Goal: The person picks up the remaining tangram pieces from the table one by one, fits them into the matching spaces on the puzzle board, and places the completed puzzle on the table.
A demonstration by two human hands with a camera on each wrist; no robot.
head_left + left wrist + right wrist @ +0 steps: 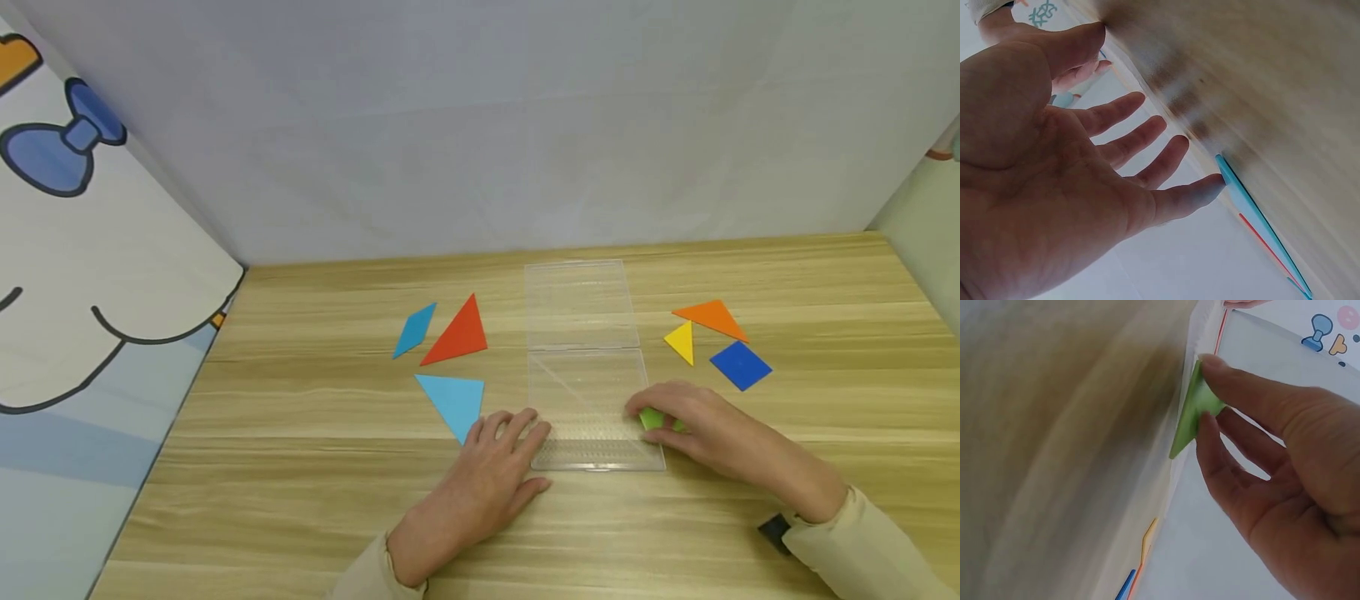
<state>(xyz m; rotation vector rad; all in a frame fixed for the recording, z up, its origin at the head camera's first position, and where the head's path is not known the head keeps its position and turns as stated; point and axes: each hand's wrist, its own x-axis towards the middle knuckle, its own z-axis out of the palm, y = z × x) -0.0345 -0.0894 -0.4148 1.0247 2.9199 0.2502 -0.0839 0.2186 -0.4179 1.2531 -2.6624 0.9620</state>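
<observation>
My right hand pinches a green tangram piece between thumb and fingers, at the right edge of a clear plastic case. In the head view the fingers partly cover that green piece. The case lies opened flat, with a pale diagonal line across its near half. My left hand lies with spread fingers by the near left corner of the case. In the left wrist view the little finger of the left hand touches or nearly touches the light blue triangle, and nothing is held there.
Left of the case lie a red triangle and a blue parallelogram. To its right are an orange triangle, a yellow triangle and a dark blue square. A pale wall covering rises behind the wooden table.
</observation>
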